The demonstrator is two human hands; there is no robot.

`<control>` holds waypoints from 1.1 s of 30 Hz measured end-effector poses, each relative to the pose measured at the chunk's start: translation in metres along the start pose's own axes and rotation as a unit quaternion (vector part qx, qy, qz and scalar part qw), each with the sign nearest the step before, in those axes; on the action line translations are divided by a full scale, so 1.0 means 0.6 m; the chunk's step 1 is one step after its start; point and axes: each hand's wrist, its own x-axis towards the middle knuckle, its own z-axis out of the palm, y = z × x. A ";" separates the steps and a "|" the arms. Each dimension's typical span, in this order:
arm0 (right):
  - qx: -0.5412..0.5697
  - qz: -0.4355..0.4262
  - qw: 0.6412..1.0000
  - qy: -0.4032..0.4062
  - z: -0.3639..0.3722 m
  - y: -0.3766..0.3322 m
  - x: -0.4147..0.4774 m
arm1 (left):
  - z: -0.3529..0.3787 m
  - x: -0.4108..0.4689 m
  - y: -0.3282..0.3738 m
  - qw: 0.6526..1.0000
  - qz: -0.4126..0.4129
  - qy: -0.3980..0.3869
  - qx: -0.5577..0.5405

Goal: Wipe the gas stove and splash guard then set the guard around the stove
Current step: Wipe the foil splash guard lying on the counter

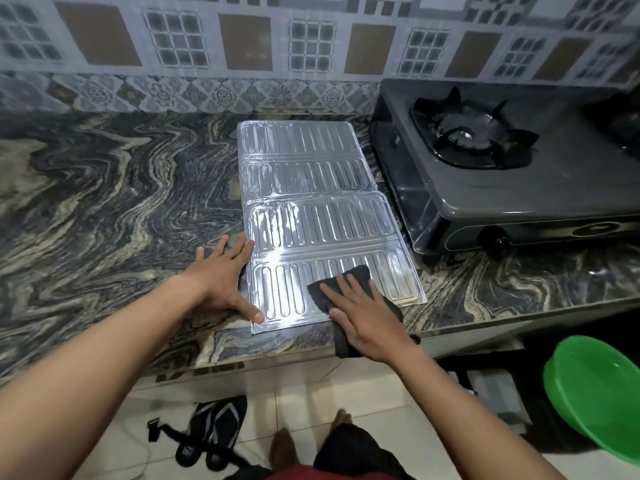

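Note:
A shiny ribbed foil splash guard (311, 209) lies flat and unfolded on the marbled counter, left of the grey gas stove (491, 188). My left hand (223, 275) rests spread on the guard's near left edge, thumb on the foil, pinning it down. My right hand (363, 317) presses flat on a dark cloth (349, 280) over the guard's nearest panel, at its front right part. Part of the cloth hangs past the counter's front edge.
The marbled counter (114, 202) stretches left to the tiled wall (242, 46). The stove's burner grate (474, 133) and a black knob (495, 239) show at right. A green basin (595, 393) sits low right. Sandals (211, 434) and my feet are on the floor tiles.

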 end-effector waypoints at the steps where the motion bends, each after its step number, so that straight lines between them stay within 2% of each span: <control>1: 0.015 0.042 0.999 0.009 -0.008 0.028 -0.007 | 0.000 0.001 0.000 1.000 0.000 0.001 0.000; 4: 0.037 0.147 0.988 0.034 -0.026 0.068 -0.014 | -0.001 0.002 0.001 1.000 0.001 -0.002 -0.001; 6: 0.028 0.166 0.985 0.047 -0.026 0.056 -0.008 | -0.006 0.003 0.001 1.000 0.001 -0.007 0.003; 13: 0.121 0.089 0.986 0.075 -0.020 -0.019 0.009 | -0.032 0.000 0.015 0.998 -0.032 -0.026 0.055; 16: 0.204 0.077 0.971 0.097 -0.038 -0.016 0.010 | -0.038 -0.002 0.029 0.996 -0.058 -0.039 0.046; 18: 0.278 0.093 0.949 0.119 -0.056 -0.003 0.003 | -0.042 -0.006 0.046 0.998 -0.054 -0.016 0.023; 21: 0.381 0.105 0.906 0.150 -0.083 0.013 -0.003 | -0.048 -0.015 0.107 0.991 0.061 0.116 -0.041; 23: 0.433 0.115 0.880 0.157 -0.101 0.016 -0.005 | -0.053 -0.026 0.168 0.966 0.147 0.152 -0.149; 25: 0.480 0.110 0.855 0.160 -0.118 0.019 -0.007 | -0.061 -0.037 0.222 0.932 0.197 0.162 -0.257; 29: 0.631 0.118 0.755 0.136 -0.159 0.023 -0.009 | -0.104 -0.039 0.274 0.883 0.235 0.225 -0.339; 30: 0.648 0.116 0.740 0.140 -0.169 0.025 -0.011 | -0.117 -0.038 0.280 0.877 0.233 0.235 -0.349; 31: 0.658 0.106 0.731 0.147 -0.179 0.027 -0.011 | -0.132 -0.039 0.287 0.871 0.232 0.243 -0.358; 33: 0.631 0.074 0.756 0.158 -0.199 0.027 -0.014 | -0.160 -0.045 0.295 0.863 0.232 0.253 -0.370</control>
